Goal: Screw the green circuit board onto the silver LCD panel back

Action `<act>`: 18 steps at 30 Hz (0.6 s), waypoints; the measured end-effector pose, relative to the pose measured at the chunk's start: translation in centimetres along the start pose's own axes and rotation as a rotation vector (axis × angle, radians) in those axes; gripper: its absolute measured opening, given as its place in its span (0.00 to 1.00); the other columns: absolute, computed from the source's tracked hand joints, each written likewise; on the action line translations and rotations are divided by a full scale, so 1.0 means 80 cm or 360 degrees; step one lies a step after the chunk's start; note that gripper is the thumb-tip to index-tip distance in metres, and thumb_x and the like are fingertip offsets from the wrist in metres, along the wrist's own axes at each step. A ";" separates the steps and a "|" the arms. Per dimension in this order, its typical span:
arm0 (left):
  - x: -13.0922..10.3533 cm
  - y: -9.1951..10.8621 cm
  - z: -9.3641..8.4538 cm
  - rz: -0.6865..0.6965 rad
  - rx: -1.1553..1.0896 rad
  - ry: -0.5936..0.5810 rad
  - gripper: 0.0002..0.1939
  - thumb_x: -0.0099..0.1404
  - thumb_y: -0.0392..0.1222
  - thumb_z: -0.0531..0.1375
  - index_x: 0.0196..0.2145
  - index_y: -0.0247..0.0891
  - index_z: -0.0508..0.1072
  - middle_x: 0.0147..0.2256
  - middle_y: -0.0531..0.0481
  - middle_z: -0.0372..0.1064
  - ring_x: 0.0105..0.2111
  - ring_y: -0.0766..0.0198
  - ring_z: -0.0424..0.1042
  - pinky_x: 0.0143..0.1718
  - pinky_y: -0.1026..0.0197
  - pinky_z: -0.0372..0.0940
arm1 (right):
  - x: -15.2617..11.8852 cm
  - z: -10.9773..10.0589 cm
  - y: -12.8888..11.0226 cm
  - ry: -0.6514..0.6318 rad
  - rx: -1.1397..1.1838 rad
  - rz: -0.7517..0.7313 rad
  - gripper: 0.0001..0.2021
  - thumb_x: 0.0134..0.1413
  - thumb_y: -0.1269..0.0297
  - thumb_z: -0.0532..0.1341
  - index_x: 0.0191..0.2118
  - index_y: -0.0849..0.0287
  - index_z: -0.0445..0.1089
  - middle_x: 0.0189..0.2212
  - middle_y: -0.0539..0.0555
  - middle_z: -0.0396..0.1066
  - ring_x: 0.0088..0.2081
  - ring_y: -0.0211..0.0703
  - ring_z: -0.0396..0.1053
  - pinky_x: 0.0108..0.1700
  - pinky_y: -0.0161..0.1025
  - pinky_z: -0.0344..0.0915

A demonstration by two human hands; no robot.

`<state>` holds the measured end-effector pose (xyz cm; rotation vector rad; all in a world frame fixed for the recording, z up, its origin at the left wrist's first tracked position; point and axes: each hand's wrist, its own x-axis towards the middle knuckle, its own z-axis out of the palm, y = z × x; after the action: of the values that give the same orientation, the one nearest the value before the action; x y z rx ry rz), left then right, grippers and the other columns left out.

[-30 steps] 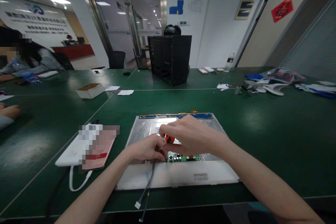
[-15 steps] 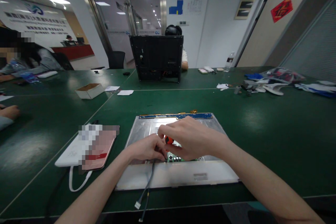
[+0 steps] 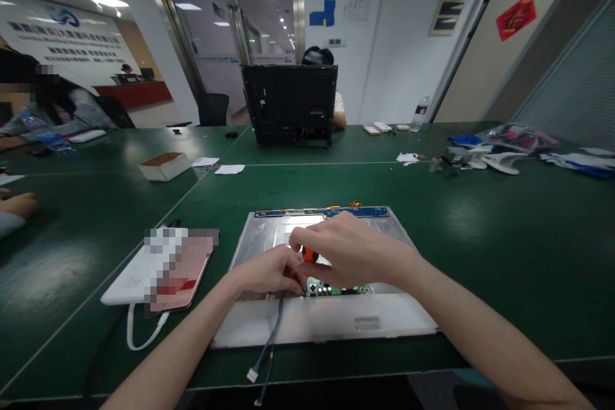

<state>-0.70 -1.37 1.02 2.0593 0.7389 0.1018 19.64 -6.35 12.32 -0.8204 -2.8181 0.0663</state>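
Observation:
A flat silver display panel (image 3: 321,320) lies face down on the table before me, a blue circuit strip (image 3: 327,212) along its far edge. My right hand (image 3: 348,250) is closed round the orange-and-black handle of a screwdriver (image 3: 310,255) held over a green circuit board (image 3: 331,289) on the panel. Fingers and palm hide the screwdriver's tip. My left hand (image 3: 278,271) is closed in a pinch at the board's left end, just beside the right fingers; what it holds is hidden. Dark cables (image 3: 269,339) with white plugs trail from below it over the panel's front edge.
On the left lie a white device (image 3: 127,275) and a pink phone (image 3: 180,285) with a white cable. Farther back stand an open box (image 3: 164,167) and a black monitor frame (image 3: 291,106) with a person behind it. Parts and bags (image 3: 519,138) lie right; another person's hand (image 3: 19,205) rests left.
My right hand has shifted very slightly at the screwdriver, and more of the green board shows beneath it. The black frame across the table has moved a little right. My left hand stays put.

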 end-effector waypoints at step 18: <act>-0.004 0.013 -0.004 -0.0048 -0.0069 0.0001 0.06 0.54 0.39 0.65 0.31 0.37 0.76 0.29 0.52 0.72 0.29 0.64 0.69 0.30 0.63 0.63 | -0.001 -0.003 0.003 0.0107 0.0006 -0.0025 0.06 0.59 0.63 0.56 0.40 0.59 0.63 0.28 0.49 0.72 0.25 0.34 0.62 0.25 0.34 0.46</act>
<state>-0.60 -1.74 2.05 2.0067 0.7614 0.1003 19.92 -6.18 12.51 -0.7847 -2.7600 0.0407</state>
